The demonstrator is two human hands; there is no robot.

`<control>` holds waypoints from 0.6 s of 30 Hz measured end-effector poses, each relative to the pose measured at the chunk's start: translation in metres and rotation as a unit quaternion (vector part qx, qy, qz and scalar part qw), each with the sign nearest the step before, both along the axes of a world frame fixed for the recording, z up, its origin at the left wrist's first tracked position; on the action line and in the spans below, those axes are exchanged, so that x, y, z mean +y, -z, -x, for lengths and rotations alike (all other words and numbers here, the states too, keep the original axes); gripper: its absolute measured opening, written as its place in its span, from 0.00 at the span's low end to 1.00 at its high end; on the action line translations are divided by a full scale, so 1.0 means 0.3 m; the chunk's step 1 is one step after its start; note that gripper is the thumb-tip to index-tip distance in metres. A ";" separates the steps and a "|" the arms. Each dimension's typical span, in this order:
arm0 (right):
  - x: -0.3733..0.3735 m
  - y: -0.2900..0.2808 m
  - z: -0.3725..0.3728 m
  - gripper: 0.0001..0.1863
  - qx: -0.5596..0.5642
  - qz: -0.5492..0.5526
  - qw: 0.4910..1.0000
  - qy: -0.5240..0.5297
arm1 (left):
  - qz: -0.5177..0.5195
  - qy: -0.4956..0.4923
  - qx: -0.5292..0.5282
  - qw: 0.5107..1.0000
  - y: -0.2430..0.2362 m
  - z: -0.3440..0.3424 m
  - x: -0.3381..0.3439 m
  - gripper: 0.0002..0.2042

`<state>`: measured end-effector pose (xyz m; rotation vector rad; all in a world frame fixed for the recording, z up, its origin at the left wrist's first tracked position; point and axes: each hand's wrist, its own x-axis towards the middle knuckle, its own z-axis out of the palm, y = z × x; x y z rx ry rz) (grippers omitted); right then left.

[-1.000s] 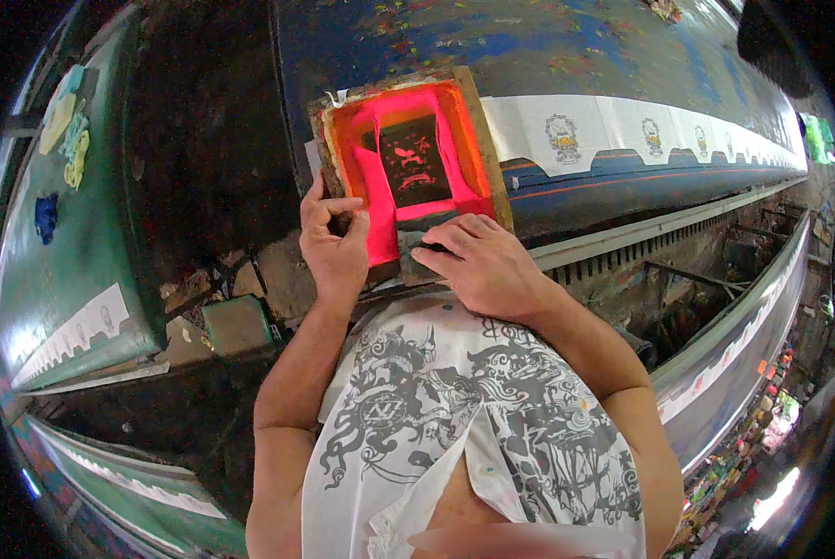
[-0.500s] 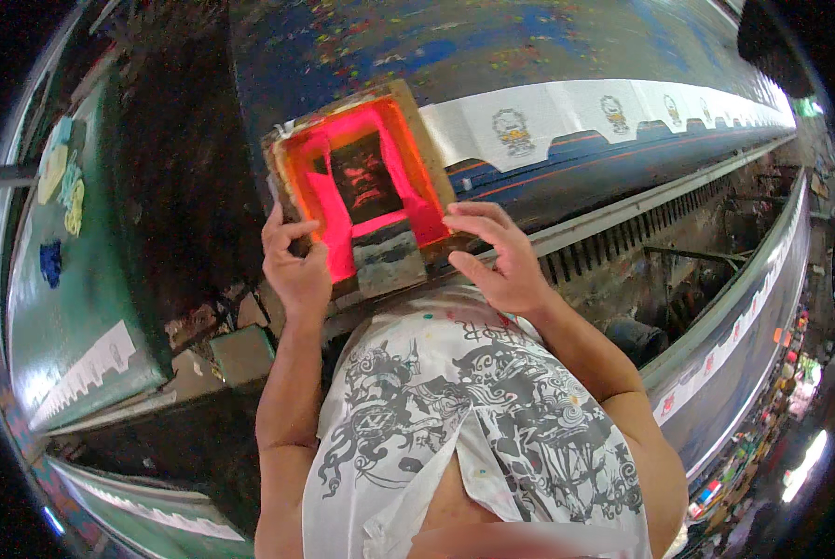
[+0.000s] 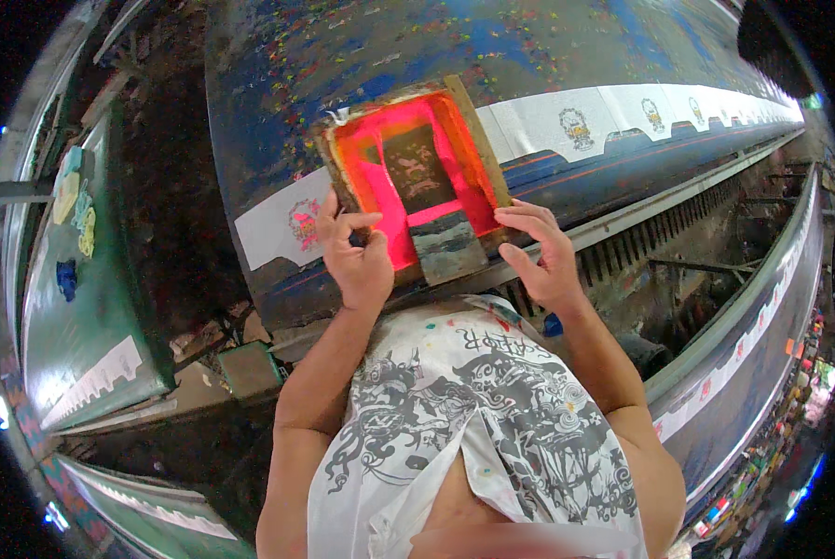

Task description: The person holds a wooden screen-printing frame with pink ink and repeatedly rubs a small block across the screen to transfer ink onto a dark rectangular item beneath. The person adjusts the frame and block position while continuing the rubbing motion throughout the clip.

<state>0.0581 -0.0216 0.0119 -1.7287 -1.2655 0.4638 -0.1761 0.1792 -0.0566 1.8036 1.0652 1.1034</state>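
Between my hands is a wooden screen-printing frame with bright pink ink along its inner sides. A dark mesh panel with a faint design shows in its middle. My left hand grips the frame's left side, fingers curled over the edge. On the near right corner, my right hand holds the frame with thumb and fingers. A grey, ink-stained squeegee rests inside the frame at its near end. Left of the frame lies a white fabric piece bearing a pink and dark print.
Rightward along the long, paint-spotted table runs a row of white pieces with dark and yellow prints. A green table at left carries cloths and a sponge. Another table with white pieces stands at right.
Both hands have moved the screen-printing frame to the right along the table. The white piece with the pink print, hidden or out of sight before, now shows left of the frame.
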 end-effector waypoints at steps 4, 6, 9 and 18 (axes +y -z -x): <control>-0.046 0.011 -0.144 0.23 0.005 -0.005 1.000 -0.002 | 0.040 -0.001 -0.033 0.999 0.026 -0.116 -0.045 0.13; -0.060 0.023 -0.190 0.23 0.010 -0.015 1.000 -0.008 | 0.067 0.000 -0.067 0.995 0.034 -0.147 -0.059 0.14; -0.066 0.028 -0.239 0.22 0.007 -0.019 1.000 -0.020 | 0.130 -0.011 -0.112 0.985 0.037 -0.165 -0.073 0.14; 0.002 -0.038 -0.230 0.23 -0.111 -0.105 0.970 -0.189 | 0.162 0.005 -0.157 0.974 0.023 -0.162 -0.064 0.12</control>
